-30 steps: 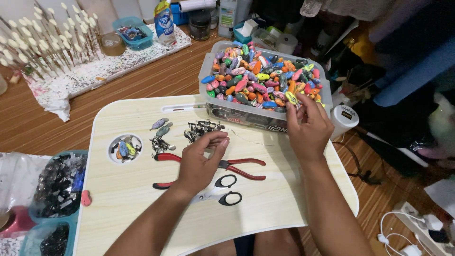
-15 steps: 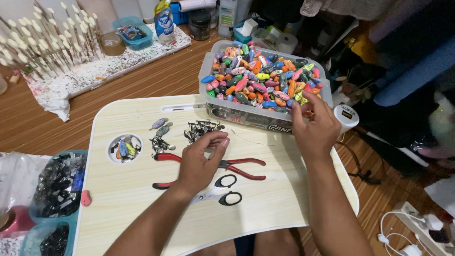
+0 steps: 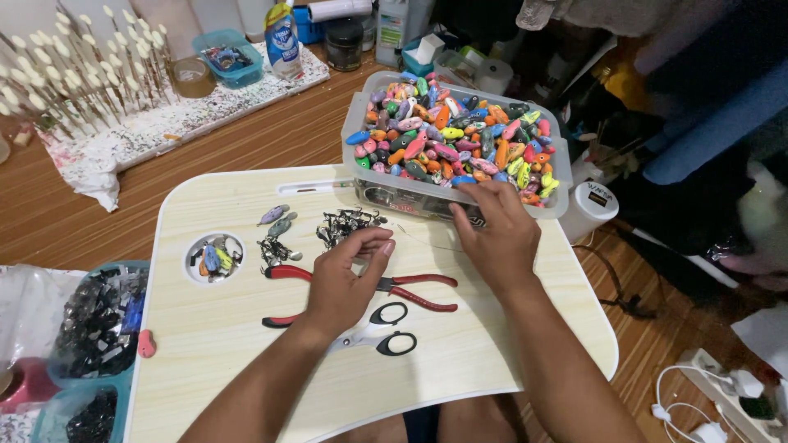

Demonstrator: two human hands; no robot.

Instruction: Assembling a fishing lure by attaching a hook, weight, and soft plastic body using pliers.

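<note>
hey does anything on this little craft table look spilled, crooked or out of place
Nothing stands out. The clear bin of coloured pieces sits upright, heaped but not spilling. Red-handled pliers and scissors lie flat under the left hand; the right hand rests against the bin.

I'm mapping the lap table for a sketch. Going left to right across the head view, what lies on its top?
Round cup hole with small painted pieces → heap of dark metal hooks → black-handled scissors → clear plastic bin of colourful painted lures.
</note>
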